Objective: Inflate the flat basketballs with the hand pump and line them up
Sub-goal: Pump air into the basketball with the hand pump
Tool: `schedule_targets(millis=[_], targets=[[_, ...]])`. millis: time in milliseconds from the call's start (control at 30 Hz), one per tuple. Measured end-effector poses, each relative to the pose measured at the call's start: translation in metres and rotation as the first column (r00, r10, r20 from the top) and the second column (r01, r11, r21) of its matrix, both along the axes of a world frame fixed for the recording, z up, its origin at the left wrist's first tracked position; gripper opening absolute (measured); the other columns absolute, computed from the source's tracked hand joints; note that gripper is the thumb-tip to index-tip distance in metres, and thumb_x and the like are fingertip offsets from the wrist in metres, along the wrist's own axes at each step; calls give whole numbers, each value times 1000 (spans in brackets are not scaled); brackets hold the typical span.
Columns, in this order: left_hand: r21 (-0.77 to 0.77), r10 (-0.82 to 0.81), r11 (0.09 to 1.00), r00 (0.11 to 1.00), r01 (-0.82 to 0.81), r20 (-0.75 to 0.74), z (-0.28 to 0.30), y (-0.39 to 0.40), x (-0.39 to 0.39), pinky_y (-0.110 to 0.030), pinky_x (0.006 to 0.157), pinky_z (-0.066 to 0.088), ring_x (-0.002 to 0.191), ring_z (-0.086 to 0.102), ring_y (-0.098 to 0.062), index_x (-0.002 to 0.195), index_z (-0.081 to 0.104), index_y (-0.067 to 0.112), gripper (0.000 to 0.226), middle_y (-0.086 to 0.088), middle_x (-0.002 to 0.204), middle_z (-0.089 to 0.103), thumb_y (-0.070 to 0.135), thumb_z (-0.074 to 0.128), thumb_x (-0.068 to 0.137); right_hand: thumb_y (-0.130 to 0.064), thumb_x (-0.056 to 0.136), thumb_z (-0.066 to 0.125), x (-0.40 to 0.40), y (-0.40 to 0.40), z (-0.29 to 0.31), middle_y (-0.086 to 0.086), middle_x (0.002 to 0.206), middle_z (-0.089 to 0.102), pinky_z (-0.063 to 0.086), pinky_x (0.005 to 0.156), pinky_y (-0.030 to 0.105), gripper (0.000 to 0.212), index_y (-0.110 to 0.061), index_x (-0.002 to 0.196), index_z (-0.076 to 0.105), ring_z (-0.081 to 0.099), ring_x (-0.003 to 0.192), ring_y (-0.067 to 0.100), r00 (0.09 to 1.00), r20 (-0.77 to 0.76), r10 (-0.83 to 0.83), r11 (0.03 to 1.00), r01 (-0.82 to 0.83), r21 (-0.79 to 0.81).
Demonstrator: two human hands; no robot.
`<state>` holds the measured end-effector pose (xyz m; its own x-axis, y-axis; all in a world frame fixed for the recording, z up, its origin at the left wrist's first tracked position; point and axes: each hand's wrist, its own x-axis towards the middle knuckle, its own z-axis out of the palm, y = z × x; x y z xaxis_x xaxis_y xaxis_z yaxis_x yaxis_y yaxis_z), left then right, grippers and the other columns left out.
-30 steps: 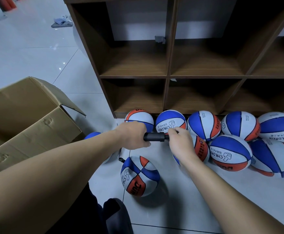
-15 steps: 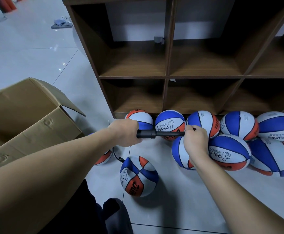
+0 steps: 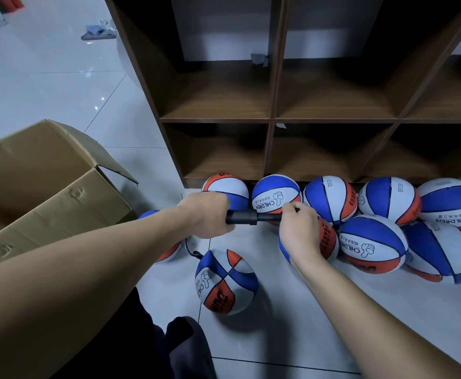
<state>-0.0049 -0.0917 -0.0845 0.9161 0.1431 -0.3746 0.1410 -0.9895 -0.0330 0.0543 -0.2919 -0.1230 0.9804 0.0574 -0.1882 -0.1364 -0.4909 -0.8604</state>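
A black hand pump (image 3: 247,216) lies level above the floor between my hands. My left hand (image 3: 206,214) grips its barrel, and my right hand (image 3: 300,229) grips the handle end, with a short length of rod showing. A thin black hose (image 3: 191,248) drops from the pump to a red, white and blue basketball (image 3: 225,281) on the tiles below. Several inflated balls (image 3: 371,243) of the same colours lie in two rows against the shelf's foot. One more ball (image 3: 169,250) sits half hidden under my left forearm.
An open cardboard box (image 3: 46,187) stands at the left. A dark wooden cubby shelf (image 3: 274,119) fills the back. My dark trouser knee (image 3: 180,348) is at the bottom. White floor tiles (image 3: 292,337) stretch in front of the balls.
My right hand pulled the handle out to the right, then pushed it back toward the barrel, so less rod shows now. My left hand stayed on the barrel.
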Motion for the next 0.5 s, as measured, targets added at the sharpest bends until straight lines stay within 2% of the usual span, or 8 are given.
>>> schedule_targets(millis=[133, 500], targets=[[-15, -6, 1000, 1000, 5, -11, 0, -3, 1, -32, 58, 47, 69, 59, -19, 80, 58, 26, 31, 2, 74, 61, 53, 60, 96, -18, 102, 49, -4, 2, -1, 5, 63, 44, 30, 57, 39, 34, -8, 69, 43, 37, 61, 23, 1000, -18, 3, 999, -2, 38], [-20, -21, 1000, 998, 20, -52, 0, -13, 1, -30, 56, 42, 66, 56, -17, 80, 56, 25, 33, 2, 74, 60, 53, 61, 98, -21, 103, 46, -18, 12, -8, 5, 67, 46, 33, 60, 38, 34, -11, 72, 43, 40, 64, 22, 996, -62, 69, 995, -64, 71]])
